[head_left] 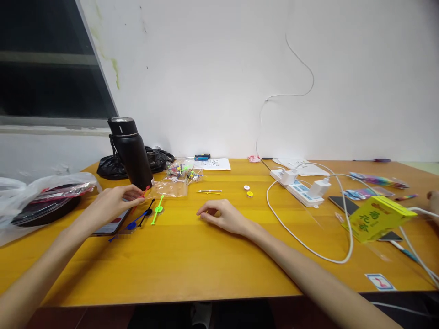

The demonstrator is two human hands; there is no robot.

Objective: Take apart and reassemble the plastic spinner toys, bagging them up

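Observation:
My left hand (121, 200) is at the left, its thumb and fingers closed on a red arrow-shaped spinner pointer (147, 188), partly hidden by the fingers. Just right of it on the table lie similar pointers: a blue one (131, 225), a black one (148, 212) and a green one (158, 209). Under the left hand is a dark phone or tablet (109, 228), mostly covered. My right hand (228, 216) rests on the table near the middle, loosely curled with thumb and fingertips apart and nothing in it. Beyond it are thin white and yellow pointers (210, 192).
A black bottle (133, 153) stands behind my left hand, near a clear bag of coloured parts (183, 171). Two small discs (249, 194) lie beyond my right hand. A power strip (302, 192), looped white cable (350, 233) and yellow box (373, 219) occupy the right; another person's hand (434, 203) is at the edge.

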